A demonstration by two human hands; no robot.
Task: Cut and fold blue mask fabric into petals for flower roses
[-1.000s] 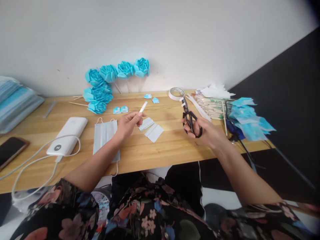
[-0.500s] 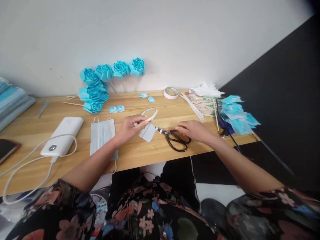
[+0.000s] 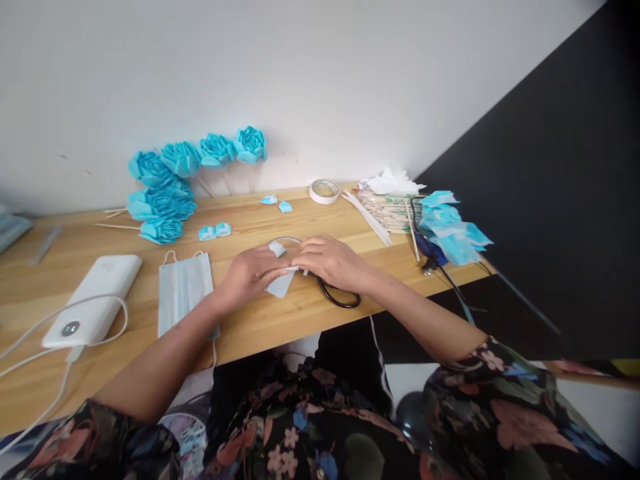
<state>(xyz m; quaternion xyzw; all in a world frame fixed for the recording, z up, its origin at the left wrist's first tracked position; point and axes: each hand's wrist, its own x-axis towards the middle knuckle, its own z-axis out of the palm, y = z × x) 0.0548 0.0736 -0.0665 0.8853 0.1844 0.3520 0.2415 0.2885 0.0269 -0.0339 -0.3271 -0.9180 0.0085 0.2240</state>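
Note:
My left hand (image 3: 247, 272) is closed, pinching a thin white strip (image 3: 275, 249) that curls up into a loop behind my fingers. My right hand (image 3: 331, 260) lies just to the right, fingers together. Its fingertips meet my left fingers at the top of a pale blue cut piece (image 3: 279, 285) that lies on the wooden table (image 3: 280, 320). What my right fingertips hold is hidden. Black scissors (image 3: 341, 298) lie on the table under my right hand, with only the handle loop showing.
A pale blue face mask (image 3: 183, 288) lies left of my hands, then a white power bank (image 3: 95, 299) with its cable. Blue paper flowers (image 3: 163, 193) lean at the wall. Tape roll (image 3: 324, 191), a stick bundle (image 3: 387, 210) and blue scraps (image 3: 450, 230) sit at the right.
My right hand put the scissors down on the table and moved left to meet my left hand. The white strip now curls into a loop. The view shifted to the right.

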